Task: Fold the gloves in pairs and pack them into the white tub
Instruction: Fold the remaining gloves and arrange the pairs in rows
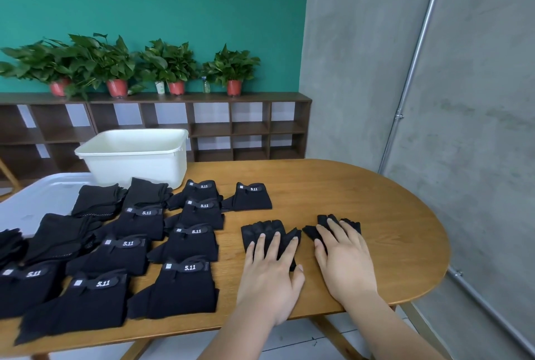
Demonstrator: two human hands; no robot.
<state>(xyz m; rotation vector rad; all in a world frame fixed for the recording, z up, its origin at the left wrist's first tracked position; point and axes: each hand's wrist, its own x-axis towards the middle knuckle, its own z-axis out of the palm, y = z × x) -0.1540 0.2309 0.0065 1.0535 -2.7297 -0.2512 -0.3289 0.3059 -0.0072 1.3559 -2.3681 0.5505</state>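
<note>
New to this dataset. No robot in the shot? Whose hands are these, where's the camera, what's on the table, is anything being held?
There is no robot here. A person works bare-handed and wears one wide-angle camera on the head, which looks forward and down, so both arms enter from the bottom edge. On the wooden table the left hand lies flat on one black glove. The right hand lies flat on another glove beside it. Nothing is gripped, and the fingers are straight. To the left lie rows of black gloves with 5.11 labels. The white tub stands behind them.
</note>
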